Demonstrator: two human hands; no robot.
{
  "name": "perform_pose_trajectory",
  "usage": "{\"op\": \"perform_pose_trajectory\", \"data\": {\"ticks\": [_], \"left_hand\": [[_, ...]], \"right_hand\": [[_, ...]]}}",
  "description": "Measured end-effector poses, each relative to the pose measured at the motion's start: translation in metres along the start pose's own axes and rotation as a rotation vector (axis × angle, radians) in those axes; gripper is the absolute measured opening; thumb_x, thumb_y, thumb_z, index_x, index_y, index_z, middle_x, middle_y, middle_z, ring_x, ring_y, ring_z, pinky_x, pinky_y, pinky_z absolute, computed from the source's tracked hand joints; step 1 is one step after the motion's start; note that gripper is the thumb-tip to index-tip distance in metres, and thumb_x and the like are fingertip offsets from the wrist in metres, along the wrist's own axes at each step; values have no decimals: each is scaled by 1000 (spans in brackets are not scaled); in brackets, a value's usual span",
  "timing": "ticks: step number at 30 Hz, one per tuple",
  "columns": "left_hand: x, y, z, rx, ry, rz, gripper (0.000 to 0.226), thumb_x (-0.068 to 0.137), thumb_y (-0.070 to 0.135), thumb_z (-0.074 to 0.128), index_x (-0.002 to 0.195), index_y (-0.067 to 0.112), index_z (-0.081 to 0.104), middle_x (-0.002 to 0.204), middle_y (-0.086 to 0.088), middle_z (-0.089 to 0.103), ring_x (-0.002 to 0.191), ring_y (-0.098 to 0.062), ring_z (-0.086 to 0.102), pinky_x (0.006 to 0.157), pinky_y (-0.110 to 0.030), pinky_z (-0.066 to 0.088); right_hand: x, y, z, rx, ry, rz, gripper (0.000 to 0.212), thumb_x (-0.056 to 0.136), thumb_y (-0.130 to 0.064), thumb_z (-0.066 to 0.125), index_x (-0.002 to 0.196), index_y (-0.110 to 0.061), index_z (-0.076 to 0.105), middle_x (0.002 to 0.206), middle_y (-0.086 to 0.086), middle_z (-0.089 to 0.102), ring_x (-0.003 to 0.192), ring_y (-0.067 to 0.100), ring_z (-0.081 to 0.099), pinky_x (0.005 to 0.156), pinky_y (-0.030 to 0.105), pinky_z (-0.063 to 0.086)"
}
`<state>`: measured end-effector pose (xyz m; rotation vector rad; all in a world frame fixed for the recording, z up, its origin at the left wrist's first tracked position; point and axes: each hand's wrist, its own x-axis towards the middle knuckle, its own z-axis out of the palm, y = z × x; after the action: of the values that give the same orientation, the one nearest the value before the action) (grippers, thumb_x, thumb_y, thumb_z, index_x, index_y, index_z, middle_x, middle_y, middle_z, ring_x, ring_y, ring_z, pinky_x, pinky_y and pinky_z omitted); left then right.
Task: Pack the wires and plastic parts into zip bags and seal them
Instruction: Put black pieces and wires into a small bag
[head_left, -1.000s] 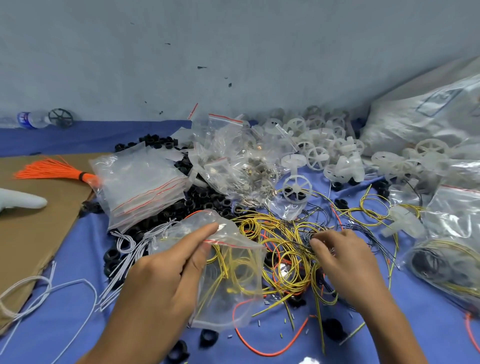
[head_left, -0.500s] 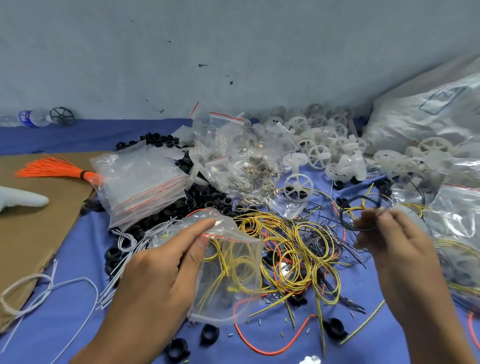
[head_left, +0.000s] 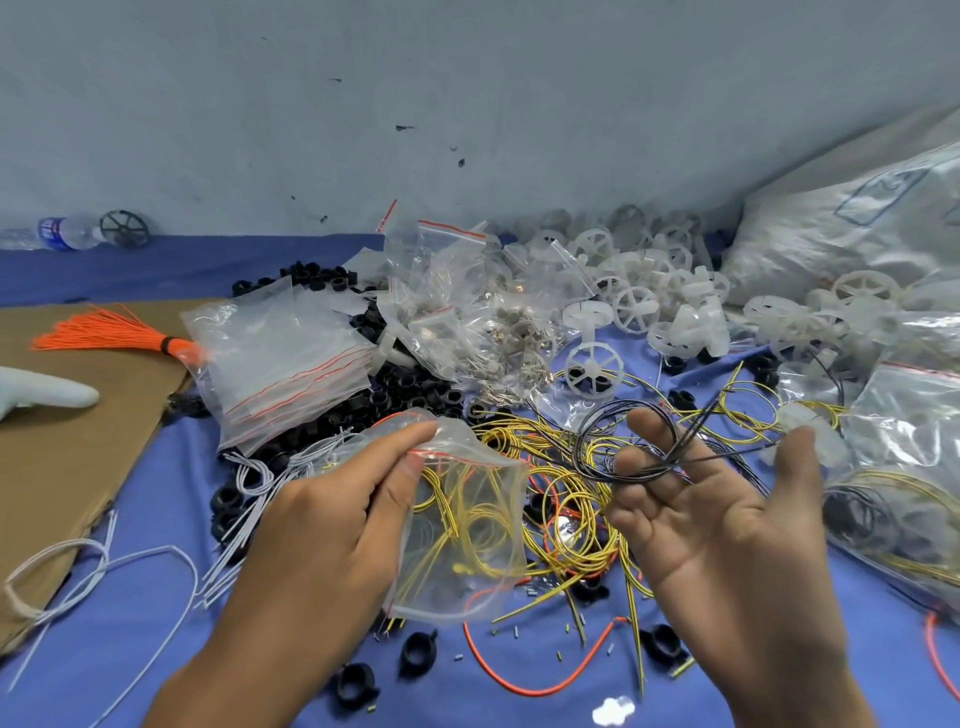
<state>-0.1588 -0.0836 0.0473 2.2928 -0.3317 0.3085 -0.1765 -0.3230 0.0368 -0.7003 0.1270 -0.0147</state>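
Note:
My left hand (head_left: 332, 519) pinches the red-striped mouth of a clear zip bag (head_left: 467, 525) that holds a few yellow wires. My right hand (head_left: 727, 535) is raised palm up beside it with fingers spread. A thin black wire coil (head_left: 597, 431) hangs looped over its index and middle fingers, with the thumb held apart. Under both hands lies a tangle of yellow wires (head_left: 566, 499) on the blue cloth. White plastic wheels (head_left: 639, 306) are heaped at the back, and black plastic rings (head_left: 405, 395) lie in the middle.
A stack of empty zip bags (head_left: 280, 364) lies on the black rings. At left are brown cardboard (head_left: 67, 447), an orange wire bundle (head_left: 104, 332) and white wires (head_left: 249, 478). Filled bags (head_left: 904, 457) and a large white sack (head_left: 841, 234) crowd the right. A red wire (head_left: 519, 680) lies near me.
My right hand picked black wires out of the pile, lifted them to the right, then turned palm up toward the bag. My left hand kept hold of the bag.

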Motion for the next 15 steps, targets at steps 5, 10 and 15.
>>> {"op": "perform_pose_trajectory", "data": {"ticks": [5,10,15], "left_hand": [[-1,3,0,-30,-13,-13,36,93,46,46,124,44,65,44,6,41,40,-9,34,48,-32,33],[-1,12,2,-24,-28,14,46,90,48,41,126,38,67,46,17,47,44,-6,42,47,-15,29],[-5,12,0,53,-17,49,38,101,50,40,126,41,67,53,7,52,60,-18,52,48,-19,29]], "right_hand": [[-3,2,1,96,-109,56,65,86,-55,39,101,-4,75,81,18,66,65,23,61,61,32,56],[-5,19,11,118,-446,202,67,85,-57,65,112,5,66,84,26,67,71,30,65,66,38,54],[-10,57,18,-1040,-196,15,21,86,-42,62,101,-28,68,75,0,70,61,9,59,62,29,51]]}}
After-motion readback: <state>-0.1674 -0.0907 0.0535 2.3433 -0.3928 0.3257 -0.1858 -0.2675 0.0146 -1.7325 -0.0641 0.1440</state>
